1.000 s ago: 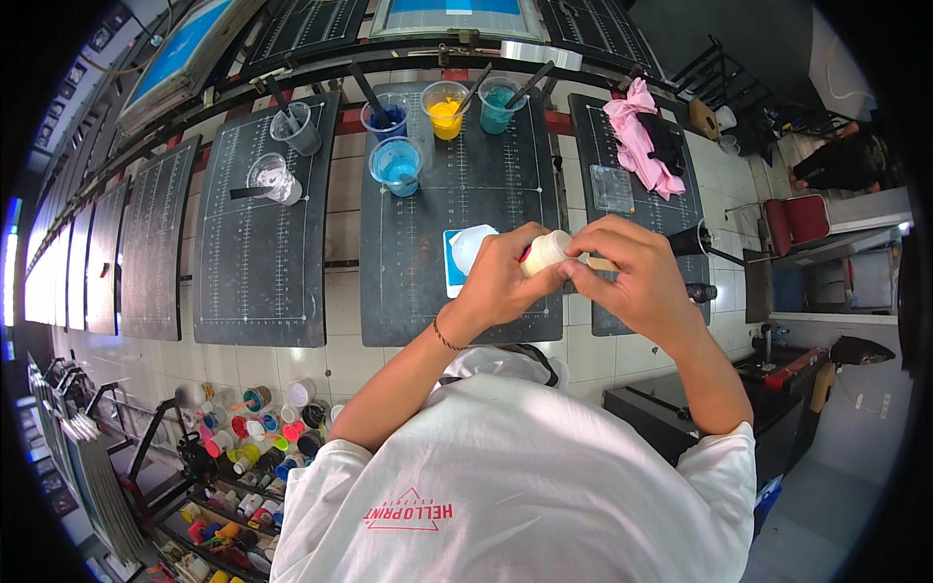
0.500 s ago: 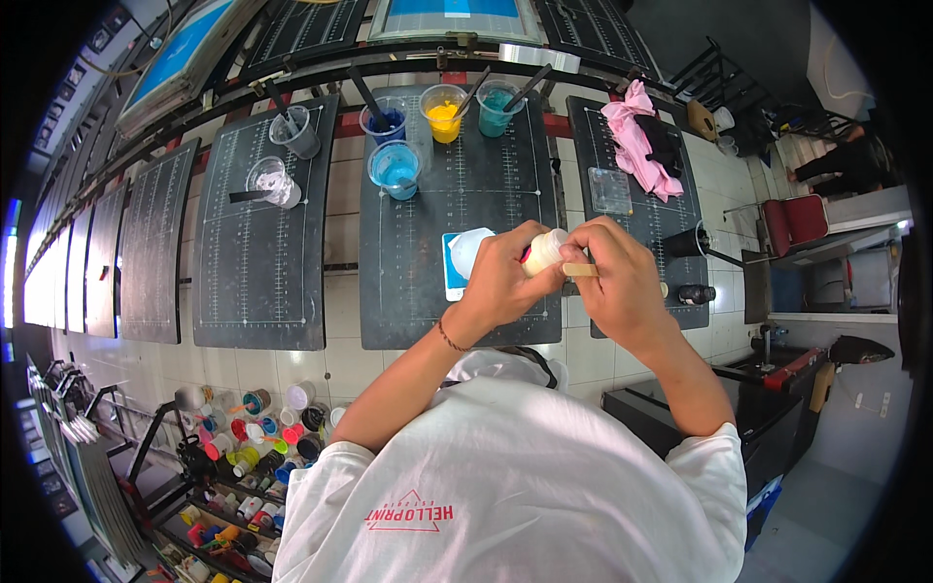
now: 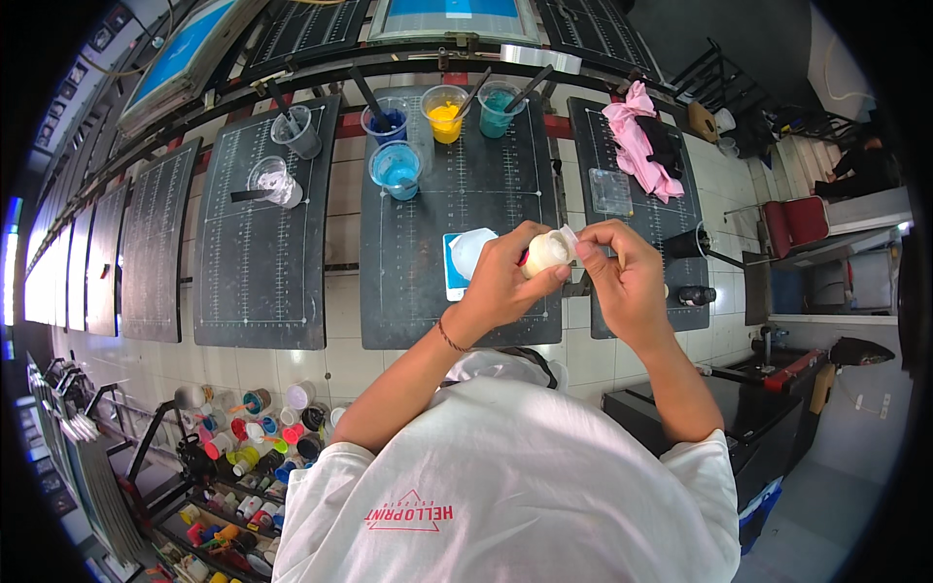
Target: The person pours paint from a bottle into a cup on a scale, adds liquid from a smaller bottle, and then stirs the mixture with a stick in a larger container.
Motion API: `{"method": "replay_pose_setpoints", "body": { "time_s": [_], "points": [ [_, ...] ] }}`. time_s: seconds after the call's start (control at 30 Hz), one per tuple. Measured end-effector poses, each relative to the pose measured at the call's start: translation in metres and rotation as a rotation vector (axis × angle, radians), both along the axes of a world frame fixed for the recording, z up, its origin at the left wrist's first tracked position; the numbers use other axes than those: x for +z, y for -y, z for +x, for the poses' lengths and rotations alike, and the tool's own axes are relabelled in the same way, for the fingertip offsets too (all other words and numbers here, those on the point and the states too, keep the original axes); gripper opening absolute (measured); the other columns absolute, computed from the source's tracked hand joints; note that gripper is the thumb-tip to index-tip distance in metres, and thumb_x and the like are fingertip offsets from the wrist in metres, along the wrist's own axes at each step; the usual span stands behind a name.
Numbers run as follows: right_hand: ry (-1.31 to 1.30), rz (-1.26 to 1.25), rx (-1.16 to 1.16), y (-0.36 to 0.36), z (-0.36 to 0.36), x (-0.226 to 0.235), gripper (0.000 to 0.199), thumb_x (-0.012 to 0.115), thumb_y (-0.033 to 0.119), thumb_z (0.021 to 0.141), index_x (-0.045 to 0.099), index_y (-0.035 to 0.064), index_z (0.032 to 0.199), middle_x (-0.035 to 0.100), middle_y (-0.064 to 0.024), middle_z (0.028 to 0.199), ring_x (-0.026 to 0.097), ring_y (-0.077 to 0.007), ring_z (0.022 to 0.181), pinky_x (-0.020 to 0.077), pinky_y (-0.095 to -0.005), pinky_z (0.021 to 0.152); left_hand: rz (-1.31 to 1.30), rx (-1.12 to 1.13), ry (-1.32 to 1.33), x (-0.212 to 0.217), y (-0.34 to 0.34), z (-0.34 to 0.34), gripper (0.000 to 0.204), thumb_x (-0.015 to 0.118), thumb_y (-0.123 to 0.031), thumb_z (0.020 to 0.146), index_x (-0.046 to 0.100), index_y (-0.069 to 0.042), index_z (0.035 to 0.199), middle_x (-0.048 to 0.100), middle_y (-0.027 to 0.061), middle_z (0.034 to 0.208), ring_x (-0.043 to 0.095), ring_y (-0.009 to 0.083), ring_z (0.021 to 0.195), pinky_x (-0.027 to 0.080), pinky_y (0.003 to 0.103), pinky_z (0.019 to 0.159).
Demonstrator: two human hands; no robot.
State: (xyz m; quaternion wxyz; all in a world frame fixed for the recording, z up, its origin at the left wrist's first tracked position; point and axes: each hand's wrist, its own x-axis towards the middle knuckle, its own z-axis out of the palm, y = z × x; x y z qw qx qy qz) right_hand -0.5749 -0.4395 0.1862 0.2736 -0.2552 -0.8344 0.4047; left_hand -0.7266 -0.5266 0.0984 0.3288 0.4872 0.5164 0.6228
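My left hand (image 3: 501, 277) is wrapped round a cream plastic bottle (image 3: 546, 255), its mouth tilted to the right and uncapped. At that mouth, the fingertips of my right hand (image 3: 627, 282) pinch a thin whitish seal (image 3: 570, 235), which stands up from the rim. Part of a pale stick (image 3: 622, 258) shows between the right hand's fingers. Just left of my left hand, a white rounded piece (image 3: 473, 255) lies over a flat blue-and-white object (image 3: 454, 282) on the middle black board (image 3: 408, 282).
Clear cups of light blue ink (image 3: 397, 171), dark blue ink (image 3: 385, 120), yellow ink (image 3: 445, 115) and teal ink (image 3: 498, 109) stand on the middle board's far half. A pink cloth (image 3: 637, 146) lies on the right board. A dark bottle (image 3: 696, 294) is near its edge.
My right hand has shifted slightly right and down from the bottle's neck. The bottle has turned so its open mouth shows, and the whitish seal has come into view; less of the stick shows.
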Motion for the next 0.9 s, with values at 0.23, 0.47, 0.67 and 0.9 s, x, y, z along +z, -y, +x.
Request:
{"method": "replay_pose_setpoints", "body": {
  "time_s": [0.23,0.47,0.67,0.9],
  "points": [
    [-0.14,-0.65,-0.124,-0.008,0.011,-0.018,0.026,0.062,0.028,0.103,0.066,0.0024,0.103,0.066,-0.0013,0.089,0.044,-0.0005,0.062,0.0271,-0.0192,0.048,-0.002,-0.108,0.029,-0.01,0.001,-0.001,0.077,0.075,-0.063,0.08,0.055,-0.001,0.122,0.062,0.0073,0.108,0.059,0.0155,0.096,0.049,0.032,0.085],
    [-0.395,-1.091,-0.178,-0.016,0.006,-0.037,0.021,0.058,0.027,0.104,0.061,0.0064,0.11,0.069,-0.0048,0.102,0.065,-0.0068,0.082,0.0285,-0.0184,0.044,-0.09,-0.094,0.061,-0.021,0.004,0.0,0.079,0.079,-0.062,0.075,0.055,-0.003,0.123,0.063,0.0062,0.112,0.059,0.0163,0.103,0.048,0.033,0.092],
    [-0.342,-1.245,-0.296,-0.058,0.018,-0.144,0.019,0.061,0.027,0.103,0.061,0.0096,0.11,0.064,-0.0009,0.098,0.063,-0.0075,0.086,0.0301,-0.0184,0.042,-0.111,0.075,0.062,-0.044,0.024,-0.016,0.075,0.088,-0.045,0.072,0.055,-0.005,0.125,0.066,0.0059,0.115,0.061,0.0167,0.107,0.05,0.033,0.094],
    [0.118,-1.02,-0.468,-0.079,0.011,-0.271,0.023,0.066,0.028,0.099,0.068,0.0049,0.098,0.064,-0.0019,0.089,0.062,-0.0098,0.076,0.0429,-0.0235,0.049,-0.166,0.26,0.107,-0.076,0.065,-0.04,0.062,0.09,-0.031,0.072,0.059,-0.006,0.121,0.062,0.0048,0.122,0.057,0.0176,0.114,0.045,0.034,0.102]
  ]
}}
